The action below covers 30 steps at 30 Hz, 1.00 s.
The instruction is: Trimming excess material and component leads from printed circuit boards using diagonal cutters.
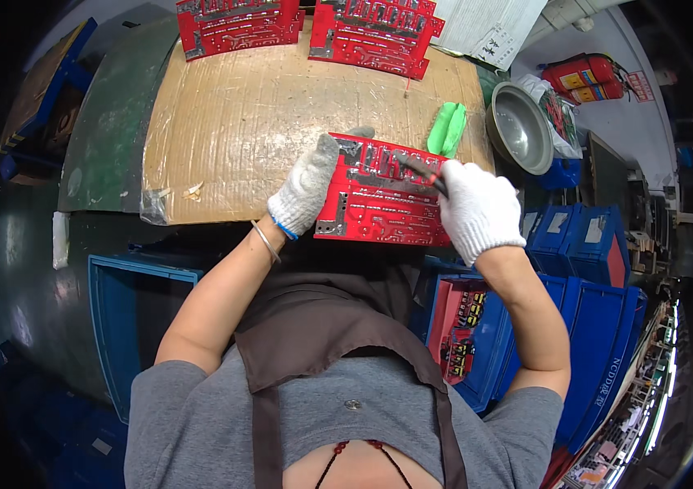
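A red circuit board (375, 218) with silver solder marks is held tilted over the near edge of the cardboard-covered table. My left hand (306, 181), in a whitish knit glove, grips the board's left edge, with fingers partly behind it. My right hand (481, 208), in a white glove, is closed around a slim dark hand tool (420, 167) with a reddish handle part. Its tip is at the upper middle of the board's face; the glove hides most of the handle, so its exact kind is unclear.
Two more red circuit boards (240, 26) lie at the table's far side. A bright green object (447, 129) and a metal bowl (519, 128) sit to the right. Blue crates (102, 326) stand on both sides below; the right one holds populated boards (459, 359). Red fire extinguishers (583, 76) are behind.
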Each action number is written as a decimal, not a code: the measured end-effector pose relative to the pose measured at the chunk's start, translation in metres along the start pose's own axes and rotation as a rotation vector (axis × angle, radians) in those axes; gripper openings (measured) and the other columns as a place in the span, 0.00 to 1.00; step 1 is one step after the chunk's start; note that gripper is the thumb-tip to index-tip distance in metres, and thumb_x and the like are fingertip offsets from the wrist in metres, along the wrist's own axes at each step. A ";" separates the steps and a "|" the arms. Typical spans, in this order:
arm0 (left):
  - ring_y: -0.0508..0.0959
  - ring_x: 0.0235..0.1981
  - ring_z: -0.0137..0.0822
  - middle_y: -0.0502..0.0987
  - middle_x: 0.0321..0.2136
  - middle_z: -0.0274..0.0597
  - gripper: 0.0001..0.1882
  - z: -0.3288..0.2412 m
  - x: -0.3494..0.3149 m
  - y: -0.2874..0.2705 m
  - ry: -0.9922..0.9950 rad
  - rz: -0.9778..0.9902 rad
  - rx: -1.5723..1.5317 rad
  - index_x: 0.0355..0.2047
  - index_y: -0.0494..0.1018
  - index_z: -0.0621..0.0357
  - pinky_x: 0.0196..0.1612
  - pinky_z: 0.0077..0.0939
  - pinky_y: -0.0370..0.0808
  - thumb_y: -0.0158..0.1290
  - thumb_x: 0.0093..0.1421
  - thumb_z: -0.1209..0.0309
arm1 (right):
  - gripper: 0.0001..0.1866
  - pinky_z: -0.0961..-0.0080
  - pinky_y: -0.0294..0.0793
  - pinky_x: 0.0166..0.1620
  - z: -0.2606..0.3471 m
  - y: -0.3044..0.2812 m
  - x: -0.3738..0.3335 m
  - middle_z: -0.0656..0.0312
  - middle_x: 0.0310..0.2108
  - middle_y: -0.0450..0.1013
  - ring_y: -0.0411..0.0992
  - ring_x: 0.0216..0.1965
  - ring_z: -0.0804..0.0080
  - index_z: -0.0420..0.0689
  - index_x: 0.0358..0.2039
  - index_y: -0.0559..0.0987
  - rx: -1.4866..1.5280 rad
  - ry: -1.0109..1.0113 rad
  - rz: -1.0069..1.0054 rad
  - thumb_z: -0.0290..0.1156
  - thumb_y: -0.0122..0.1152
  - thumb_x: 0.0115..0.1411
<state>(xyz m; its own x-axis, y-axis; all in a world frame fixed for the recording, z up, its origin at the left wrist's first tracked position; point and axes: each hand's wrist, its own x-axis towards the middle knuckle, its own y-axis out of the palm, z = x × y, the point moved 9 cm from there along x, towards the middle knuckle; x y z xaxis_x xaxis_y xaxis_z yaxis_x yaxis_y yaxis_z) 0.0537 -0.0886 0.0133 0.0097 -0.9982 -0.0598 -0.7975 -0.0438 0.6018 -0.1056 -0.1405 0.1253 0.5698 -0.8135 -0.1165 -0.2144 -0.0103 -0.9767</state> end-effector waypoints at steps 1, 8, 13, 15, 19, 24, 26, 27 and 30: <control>0.79 0.55 0.38 0.76 0.56 0.52 0.45 0.000 0.000 0.000 -0.003 0.004 0.005 0.68 0.62 0.66 0.60 0.37 0.78 0.40 0.70 0.36 | 0.10 0.57 0.71 0.41 0.001 -0.001 -0.001 0.58 0.31 0.75 0.76 0.36 0.55 0.50 0.37 0.77 -0.001 -0.002 -0.001 0.36 0.67 0.57; 0.79 0.55 0.38 0.77 0.56 0.52 0.45 0.000 -0.001 0.001 -0.015 0.006 -0.001 0.68 0.62 0.66 0.60 0.37 0.78 0.40 0.70 0.35 | 0.17 0.58 0.65 0.43 0.027 -0.018 -0.011 0.59 0.35 0.72 0.72 0.39 0.59 0.50 0.42 0.78 -0.146 -0.157 -0.335 0.36 0.71 0.51; 0.79 0.55 0.38 0.77 0.56 0.52 0.45 -0.001 -0.003 0.003 -0.024 -0.001 -0.018 0.68 0.62 0.65 0.60 0.37 0.78 0.40 0.70 0.36 | 0.13 0.58 0.66 0.42 0.035 -0.019 -0.009 0.59 0.33 0.73 0.73 0.38 0.59 0.49 0.41 0.78 -0.242 -0.200 -0.394 0.35 0.67 0.54; 0.79 0.55 0.38 0.77 0.56 0.52 0.45 -0.001 -0.002 0.002 -0.019 -0.004 -0.009 0.68 0.62 0.65 0.59 0.37 0.78 0.40 0.70 0.36 | 0.13 0.58 0.68 0.42 0.035 -0.016 -0.010 0.59 0.33 0.74 0.74 0.37 0.58 0.48 0.41 0.78 -0.258 -0.199 -0.394 0.34 0.67 0.56; 0.79 0.55 0.38 0.77 0.56 0.52 0.45 0.001 -0.002 -0.001 -0.021 -0.027 0.009 0.68 0.62 0.65 0.59 0.36 0.78 0.40 0.70 0.35 | 0.07 0.63 0.76 0.34 0.000 0.002 0.005 0.51 0.28 0.77 0.78 0.29 0.58 0.46 0.39 0.80 0.236 -0.071 -0.215 0.33 0.63 0.62; 0.78 0.56 0.38 0.75 0.58 0.51 0.45 0.005 0.003 -0.007 -0.045 -0.024 0.014 0.68 0.62 0.64 0.60 0.37 0.78 0.39 0.69 0.35 | 0.18 0.82 0.67 0.34 -0.044 0.052 -0.022 0.70 0.31 0.73 0.68 0.30 0.83 0.40 0.53 0.79 1.221 0.252 0.072 0.35 0.62 0.67; 0.78 0.57 0.40 0.74 0.60 0.52 0.46 0.011 0.004 -0.012 -0.053 -0.016 0.003 0.69 0.61 0.63 0.61 0.38 0.78 0.41 0.68 0.34 | 0.33 0.86 0.67 0.41 -0.038 0.071 -0.045 0.68 0.43 0.72 0.69 0.37 0.83 0.34 0.67 0.69 1.772 0.291 0.203 0.34 0.63 0.64; 0.78 0.57 0.40 0.74 0.60 0.52 0.46 0.013 0.004 -0.011 -0.065 -0.007 0.006 0.69 0.61 0.63 0.61 0.38 0.78 0.41 0.68 0.34 | 0.33 0.86 0.67 0.41 -0.036 0.078 -0.055 0.68 0.43 0.72 0.69 0.37 0.83 0.34 0.67 0.69 1.779 0.305 0.196 0.34 0.63 0.64; 0.78 0.57 0.40 0.74 0.60 0.52 0.44 0.008 0.005 -0.009 -0.041 -0.023 0.092 0.70 0.61 0.62 0.60 0.40 0.78 0.42 0.69 0.36 | 0.31 0.82 0.71 0.46 -0.028 0.070 -0.069 0.64 0.43 0.75 0.70 0.40 0.82 0.35 0.63 0.73 2.023 0.196 -0.026 0.28 0.64 0.58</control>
<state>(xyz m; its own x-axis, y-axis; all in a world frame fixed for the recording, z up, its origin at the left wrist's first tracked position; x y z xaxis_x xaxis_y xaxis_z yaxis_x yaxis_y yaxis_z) 0.0561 -0.0928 0.0010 0.0053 -0.9944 -0.1059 -0.8494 -0.0603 0.5243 -0.1825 -0.1014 0.0702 0.4519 -0.8645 -0.2202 0.8835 0.3997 0.2441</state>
